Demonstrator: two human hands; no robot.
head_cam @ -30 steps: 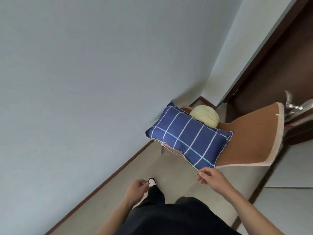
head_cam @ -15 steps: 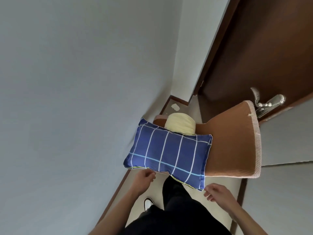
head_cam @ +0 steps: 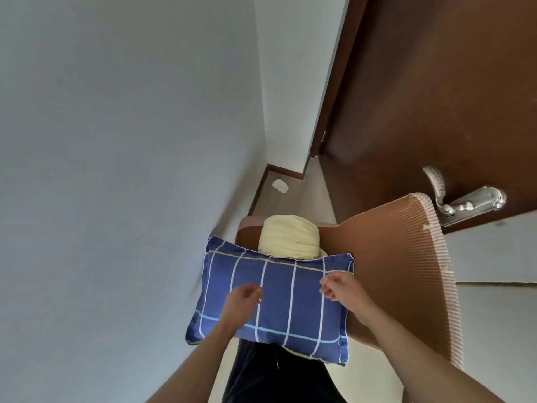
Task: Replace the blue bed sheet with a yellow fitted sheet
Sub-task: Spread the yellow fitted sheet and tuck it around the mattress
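Left hand: the left hand [head_cam: 242, 301] hovers over the left-centre of the blue pillow [head_cam: 276, 298], fingers loosely curled, grasping nothing; whether it touches the fabric cannot be told.
Right hand: the right hand [head_cam: 341, 287] is above the pillow's right part, near its far right corner, fingers loosely curled with thumb and fingertips close together; whether they nip the fabric cannot be told.
Blue pillow: dark blue with a grid of white, light blue and yellow-green lines; it lies across the near part of a brown chair [head_cam: 386, 271], its near edge hanging past the seat over the person's dark trousers [head_cam: 276, 379].
Yellow fitted sheet: a pale yellow rolled bundle [head_cam: 289, 237] on the chair seat, just beyond the pillow and touching its far edge.
Chair: ribbed brown backrest with a pale edge, to the right of the pillow.
Surroundings: grey-blue wall [head_cam: 116, 170] on the left; dark brown door [head_cam: 436, 97] at far right with a silver lever handle [head_cam: 465, 202]; a crumpled white scrap [head_cam: 280, 185] on the floor in the far corner.
Writing: none readable on any item.
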